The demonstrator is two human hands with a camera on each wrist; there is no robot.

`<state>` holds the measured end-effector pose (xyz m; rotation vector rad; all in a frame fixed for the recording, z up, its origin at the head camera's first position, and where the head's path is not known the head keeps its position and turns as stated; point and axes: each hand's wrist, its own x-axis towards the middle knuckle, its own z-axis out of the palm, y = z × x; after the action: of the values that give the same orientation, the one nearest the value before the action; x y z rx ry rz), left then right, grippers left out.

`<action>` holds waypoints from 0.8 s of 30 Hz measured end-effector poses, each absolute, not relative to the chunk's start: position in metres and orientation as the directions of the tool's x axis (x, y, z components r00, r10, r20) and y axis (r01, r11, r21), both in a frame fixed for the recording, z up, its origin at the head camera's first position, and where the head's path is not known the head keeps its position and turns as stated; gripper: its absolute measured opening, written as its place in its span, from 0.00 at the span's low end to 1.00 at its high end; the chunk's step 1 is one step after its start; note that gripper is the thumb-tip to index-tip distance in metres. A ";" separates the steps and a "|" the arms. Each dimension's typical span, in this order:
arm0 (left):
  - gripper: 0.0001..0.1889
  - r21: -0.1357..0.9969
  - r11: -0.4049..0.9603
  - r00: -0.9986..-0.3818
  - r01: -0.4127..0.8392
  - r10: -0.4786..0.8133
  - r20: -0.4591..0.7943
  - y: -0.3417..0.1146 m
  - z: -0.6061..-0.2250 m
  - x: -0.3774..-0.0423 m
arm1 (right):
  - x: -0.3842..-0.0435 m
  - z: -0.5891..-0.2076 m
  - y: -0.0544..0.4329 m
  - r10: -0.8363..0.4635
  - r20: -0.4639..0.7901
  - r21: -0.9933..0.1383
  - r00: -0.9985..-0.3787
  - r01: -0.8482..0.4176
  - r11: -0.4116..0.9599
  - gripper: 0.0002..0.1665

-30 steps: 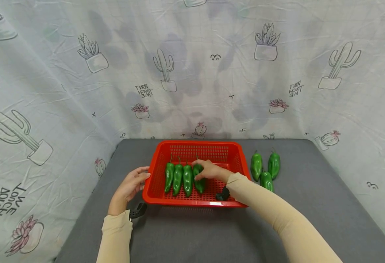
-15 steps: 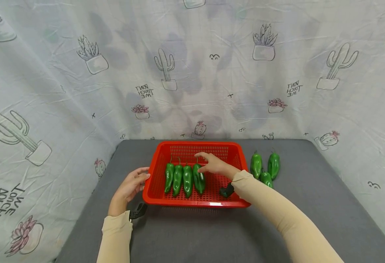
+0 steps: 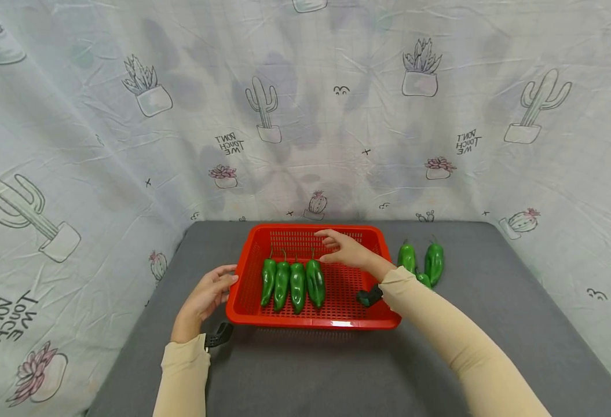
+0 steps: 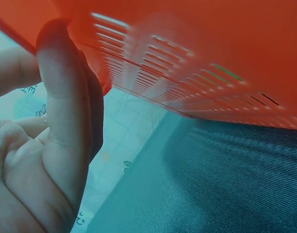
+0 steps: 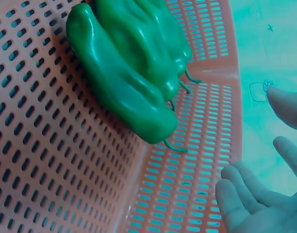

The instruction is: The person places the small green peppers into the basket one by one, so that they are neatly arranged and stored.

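A red perforated plastic basket [image 3: 310,323] stands on the grey table. Inside it several green peppers [image 3: 297,286] lie side by side on the left half, stems toward the far wall. My left hand [image 3: 208,295] holds the basket's left rim; in the left wrist view its thumb [image 4: 63,82] lies against the red edge. My right hand [image 3: 347,250] is over the far middle of the basket, just right of the rightmost pepper [image 3: 315,284], fingers spread and holding nothing. In the right wrist view that pepper [image 5: 119,82] lies apart from the fingers [image 5: 240,194].
Three more green peppers lie on the table right of the basket: one [image 3: 434,263] at the right, one [image 3: 406,255] nearer the basket, and one [image 3: 424,280] partly behind the right sleeve [image 3: 441,324]. A patterned cloth [image 3: 305,145] hangs behind the table.
My right hand has let go of the rightmost pepper in the basket and moved up and to the right, fingers opening. The pepper stays put, and my left hand has not moved.
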<state>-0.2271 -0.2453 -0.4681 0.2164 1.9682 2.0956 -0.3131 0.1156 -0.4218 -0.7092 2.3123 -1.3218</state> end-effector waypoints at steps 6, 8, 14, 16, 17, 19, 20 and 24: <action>0.28 0.995 -0.049 -0.957 -0.092 0.281 -0.075 -0.247 -0.469 -0.228 | -0.313 -0.414 0.127 -0.596 -0.062 -0.891 -0.801 -0.226 0.395 0.40; 0.27 0.995 -0.048 -0.957 -0.092 0.280 -0.075 -0.247 -0.469 -0.229 | -0.314 -0.411 0.131 -0.591 -0.046 -0.895 -0.805 -0.230 0.383 0.40; 0.27 0.995 -0.049 -0.955 -0.091 0.286 -0.073 -0.247 -0.469 -0.230 | -0.314 -0.401 0.147 -0.560 -0.001 -0.904 -0.829 -0.239 0.355 0.38; 0.27 0.995 -0.047 -0.955 -0.092 0.286 -0.075 -0.248 -0.469 -0.230 | -0.315 -0.398 0.153 -0.555 0.016 -0.909 -0.832 -0.244 0.339 0.37; 0.27 0.995 -0.045 -0.956 -0.093 0.284 -0.077 -0.248 -0.469 -0.230 | -0.316 -0.397 0.157 -0.553 0.026 -0.909 -0.833 -0.250 0.334 0.36; 0.27 0.995 -0.042 -0.957 -0.095 0.280 -0.080 -0.247 -0.469 -0.230 | -0.316 -0.393 0.164 -0.547 0.043 -0.913 -0.836 -0.255 0.318 0.36; 0.27 0.994 -0.041 -0.957 -0.096 0.279 -0.081 -0.247 -0.468 -0.230 | -0.316 -0.392 0.167 -0.540 0.052 -0.915 -0.840 -0.256 0.311 0.36; 0.28 0.994 -0.034 -0.958 -0.101 0.272 -0.088 -0.247 -0.468 -0.230 | -0.316 -0.386 0.182 -0.517 0.077 -0.926 -0.852 -0.253 0.279 0.38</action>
<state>-0.2300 -0.2466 -0.4676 0.1823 1.9835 2.0808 -0.3160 0.1824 -0.3857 -0.7112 2.3095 -1.6031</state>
